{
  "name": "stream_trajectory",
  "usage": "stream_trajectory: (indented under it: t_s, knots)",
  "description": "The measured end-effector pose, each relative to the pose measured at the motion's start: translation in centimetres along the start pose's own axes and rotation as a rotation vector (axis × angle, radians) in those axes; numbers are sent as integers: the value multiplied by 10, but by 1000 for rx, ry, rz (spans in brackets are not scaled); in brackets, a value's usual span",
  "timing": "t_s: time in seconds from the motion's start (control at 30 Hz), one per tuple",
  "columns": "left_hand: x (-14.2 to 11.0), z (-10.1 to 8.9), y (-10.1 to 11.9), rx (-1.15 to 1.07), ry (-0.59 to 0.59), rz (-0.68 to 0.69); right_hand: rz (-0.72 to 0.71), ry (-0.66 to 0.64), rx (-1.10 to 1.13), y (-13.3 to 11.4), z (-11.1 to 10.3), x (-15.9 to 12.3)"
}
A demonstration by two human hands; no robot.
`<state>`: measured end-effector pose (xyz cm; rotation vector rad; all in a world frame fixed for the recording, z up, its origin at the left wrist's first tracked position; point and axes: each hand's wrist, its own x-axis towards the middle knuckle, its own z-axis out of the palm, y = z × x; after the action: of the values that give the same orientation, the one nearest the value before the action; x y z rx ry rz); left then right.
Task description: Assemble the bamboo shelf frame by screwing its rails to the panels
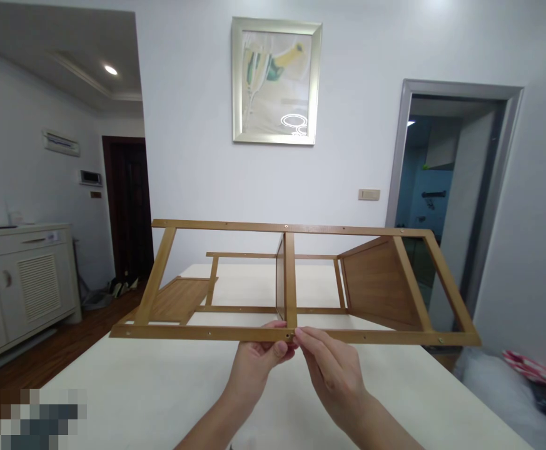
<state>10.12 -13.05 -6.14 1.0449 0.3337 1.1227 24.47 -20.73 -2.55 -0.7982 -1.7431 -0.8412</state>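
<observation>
White is the table (151, 387), and its near part is bare on both sides of the forearms. The left hand (255, 369) grips the near rail of the wooden frame (183, 334) around the middle joint. The right hand (336, 369) has its fingers bent together, with the tips touching this joint beside a hole; whether they pinch something small, I cannot tell. The frame is above the table, and its right end appears to pass the table's right edge. Its left end appears near the left edge. To the right, a pale bag (493, 381) is beside red-and-white cloth (533, 367); its contents are unclear. On the left, the cabinet (42, 281) has closed doors, so its inside is hidden. Farther, a picture (276, 81) hangs on the wall (188, 144).
</observation>
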Motion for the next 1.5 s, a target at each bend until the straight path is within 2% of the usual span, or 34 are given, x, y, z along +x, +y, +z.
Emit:
stream_trajectory:
  t_s: [0.27, 0.7, 0.9, 1.07, 1.2, 1.37, 1.5]
  knots:
    - [-3, 7, 7, 18, 19, -2, 24, -2, 3, 1, 3, -4]
    - [-1, 3, 0, -20, -4, 2, -9, -15, -31, -1, 3, -1]
    - [1, 4, -2, -48, -7, 23, -103, -102, -111, -1, 3, 0]
    - [0, 5, -1, -61, -6, 18, -109, -155, -179, -5, 3, 2]
    - [0, 5, 0, -37, -11, 26, -39, -202, -149, -8, 1, 6]
    - [-1, 5, 2, -10, -42, 20, 120, -154, -29, -7, -2, 9]
    - [-1, 4, 0, -18, -31, 26, 137, -151, -15, -9, -5, 12]
